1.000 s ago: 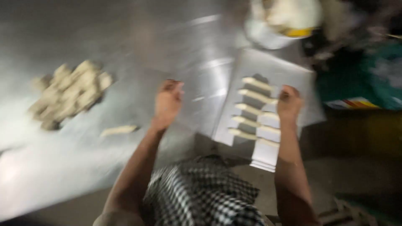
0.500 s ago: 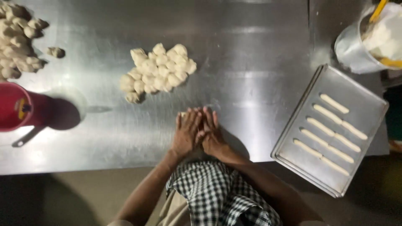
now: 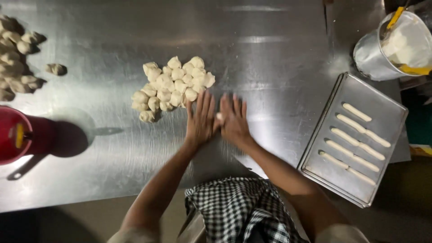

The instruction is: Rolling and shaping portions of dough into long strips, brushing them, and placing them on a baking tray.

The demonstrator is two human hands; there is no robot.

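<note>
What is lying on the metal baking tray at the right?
The metal baking tray holds four rows of rolled dough sticks, some rows looking like two sticks end to end. Nothing covers them; the rest of the tray is bare.

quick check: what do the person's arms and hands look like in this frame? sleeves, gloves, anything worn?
Both hands are bare: no gloves, rings or watch visible on the left hand or the right hand. Forearms are bare up to the elbows; pale short sleeves just show at the bottom edge. A black-and-white checked apron or cloth hangs at the waist between the arms.
</note>
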